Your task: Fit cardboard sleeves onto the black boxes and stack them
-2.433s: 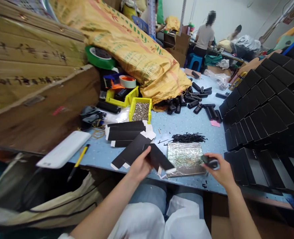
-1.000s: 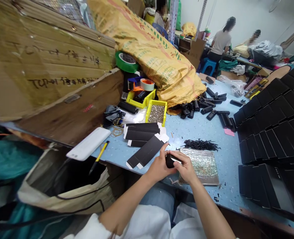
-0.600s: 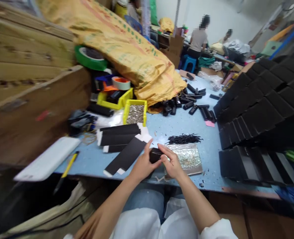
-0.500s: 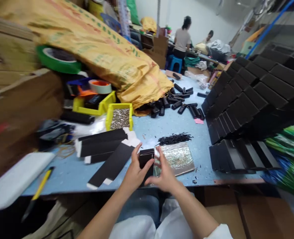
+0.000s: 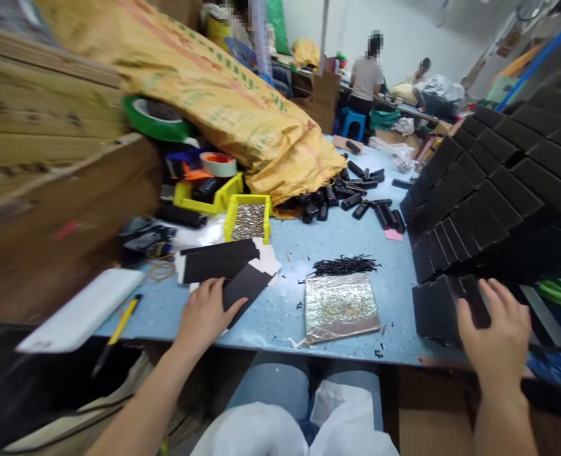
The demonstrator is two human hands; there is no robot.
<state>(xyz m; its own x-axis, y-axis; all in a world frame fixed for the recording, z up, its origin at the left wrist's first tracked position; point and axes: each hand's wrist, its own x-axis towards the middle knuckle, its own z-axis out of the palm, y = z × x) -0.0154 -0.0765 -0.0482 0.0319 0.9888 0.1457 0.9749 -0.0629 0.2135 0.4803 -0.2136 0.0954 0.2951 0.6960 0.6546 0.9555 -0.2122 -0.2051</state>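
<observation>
My left hand (image 5: pixel 208 311) lies over a flat black carton (image 5: pixel 246 288), its thumb across the face and its fingers bent at the left edge. More flat black cartons (image 5: pixel 218 261) with white end flaps lie beneath and behind. Far to the right, my right hand (image 5: pixel 499 326) has thumb and fingers around a black box (image 5: pixel 477 301) in the front row of the stack; part of that box is hidden by the hand. Between the hands sits a silvery wrapped pad (image 5: pixel 341 307), with a heap of thin black pieces (image 5: pixel 344 265) behind it.
Stacked black boxes (image 5: pixel 494 183) rise at the right. A yellow bin of small metal parts (image 5: pixel 248 221), a yellow sack (image 5: pixel 261 126) and several black handle-like pieces (image 5: pixel 351 201) occupy the back. A yellow-black cutter (image 5: pixel 123 320) overhangs the front edge. People work farther off.
My hands have parted from the small black box at the middle. My left moved left onto a flat carton; my right moved far right to the box stack. The view shifted slightly.
</observation>
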